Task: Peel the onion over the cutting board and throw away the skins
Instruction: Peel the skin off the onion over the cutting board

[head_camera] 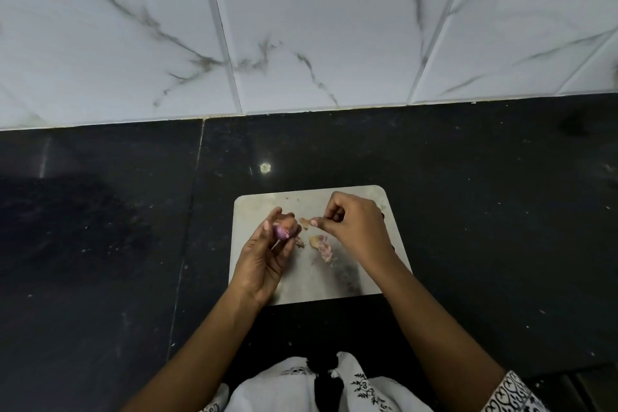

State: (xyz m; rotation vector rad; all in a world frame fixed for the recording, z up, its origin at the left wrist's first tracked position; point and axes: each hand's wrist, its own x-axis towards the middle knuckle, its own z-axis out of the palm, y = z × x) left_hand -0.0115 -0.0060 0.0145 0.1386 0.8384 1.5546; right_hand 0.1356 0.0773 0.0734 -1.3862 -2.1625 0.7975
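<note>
While your left hand (264, 257) curls its fingers (271, 218) round the small purple onion (284, 227) above the cutting board (337, 278), your right hand (351, 224) pinches a skin scrap (306, 221) just beside it. Loose skins (321, 246) lie on the board, which sits on the black worktop (485, 211).

Dim indoor light, glare spot on counter (265, 167), soft blur, bowed edges

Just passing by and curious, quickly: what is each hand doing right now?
Left hand: closed around the onion.
Right hand: closed, pinching a scrap of skin above the cutting board.
</note>
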